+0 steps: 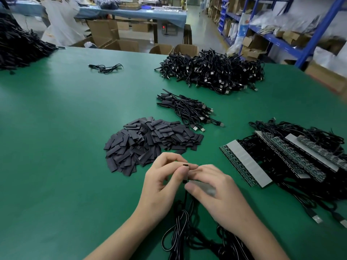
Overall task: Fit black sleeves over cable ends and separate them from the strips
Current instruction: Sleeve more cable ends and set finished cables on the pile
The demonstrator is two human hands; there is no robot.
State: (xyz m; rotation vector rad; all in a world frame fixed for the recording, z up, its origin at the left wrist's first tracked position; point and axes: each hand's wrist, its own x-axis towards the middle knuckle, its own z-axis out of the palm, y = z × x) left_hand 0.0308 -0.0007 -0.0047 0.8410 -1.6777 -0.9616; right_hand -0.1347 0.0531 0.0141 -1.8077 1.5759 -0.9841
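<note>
On the left part of the green desk [56, 128] there is nothing that the coming move needs. A heap of loose sleeves [150, 141] lies just beyond the hands, slightly to the left of them.

The left hand [161, 184] is raised a little over the desk. Its thumb and forefinger are closed on a small black sleeve [185, 164], and the other fingers are curled loosely behind. The sleeve stands between the two hands. Its long axis runs nearly straight away from the person, and one end shows on top of the fingertips.

Directly below it a short black piece, which I take for the cable end [185, 182], is visible between the two thumbs, in one line with the sleeve. From there the cable [185, 199] goes down toward the person and into dark loops at the near edge.

The right hand [216, 194] meets the left one at this same place. Its forefinger and thumb pinch the cable end, and a pale strip [203, 186] lies partly hidden under this hand. Both hands touch the work, so neither is nearer. In my judgement the next move is a slide along this shared axis, so sleeve and end must stay in line.

Further right, more strips [246, 164] with their cables wait on the desk.
</note>
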